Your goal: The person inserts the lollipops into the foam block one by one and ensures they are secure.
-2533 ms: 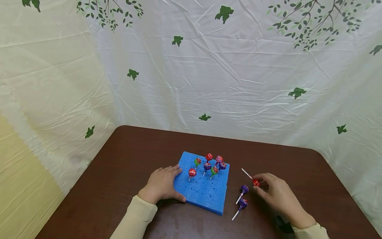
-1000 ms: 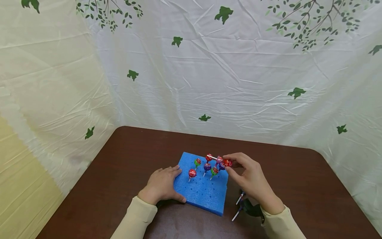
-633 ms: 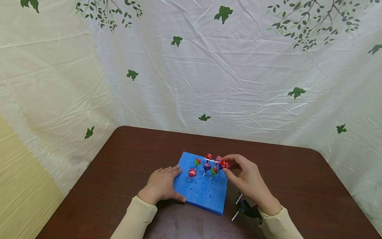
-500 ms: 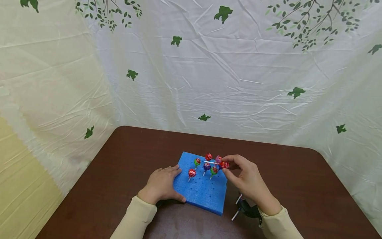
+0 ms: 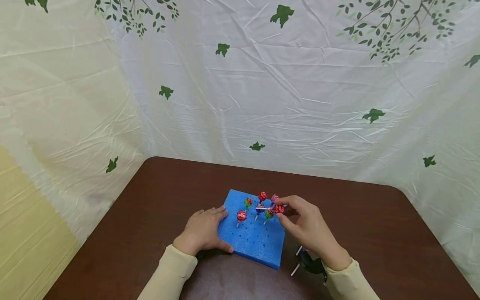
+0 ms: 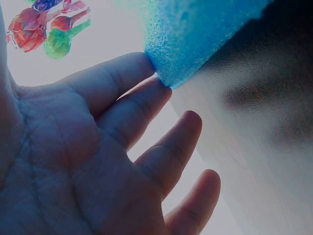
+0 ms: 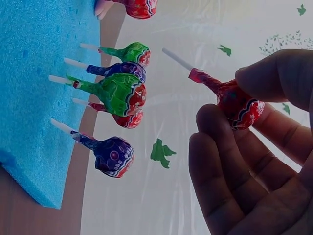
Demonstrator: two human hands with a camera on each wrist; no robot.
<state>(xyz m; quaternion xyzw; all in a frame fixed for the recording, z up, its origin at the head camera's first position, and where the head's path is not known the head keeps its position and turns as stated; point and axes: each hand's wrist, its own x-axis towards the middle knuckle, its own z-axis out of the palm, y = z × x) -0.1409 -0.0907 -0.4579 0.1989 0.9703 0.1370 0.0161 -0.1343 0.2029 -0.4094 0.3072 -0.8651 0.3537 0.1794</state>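
My right hand [image 5: 313, 227] pinches a red lollipop [image 7: 239, 105] by its wrapped head between thumb and fingertips. Its white stick points left, over the blue foam board [image 5: 251, 246], and is clear of the foam in the right wrist view. Several lollipops stand with their sticks in the board's far half, among them a red one [image 5: 241, 216], a green one [image 5: 248, 202] and a purple one [image 7: 115, 156]. My left hand [image 5: 202, 233] rests against the board's left side, thumb at the near corner; in the left wrist view two straight fingers [image 6: 132, 110] touch the foam edge.
Two lollipop sticks [image 5: 295, 270] show on the brown table [image 5: 375, 233] right of the board; their heads are mostly hidden by my right wrist and its dark camera [image 5: 311, 263]. Rows of small holes dot the board's near half. A white curtain [image 5: 240, 96] with leaf prints hangs behind.
My right hand has picked the red lollipop up from the table and brought it left over the board, then slightly further left and down. The left hand stays on the board.
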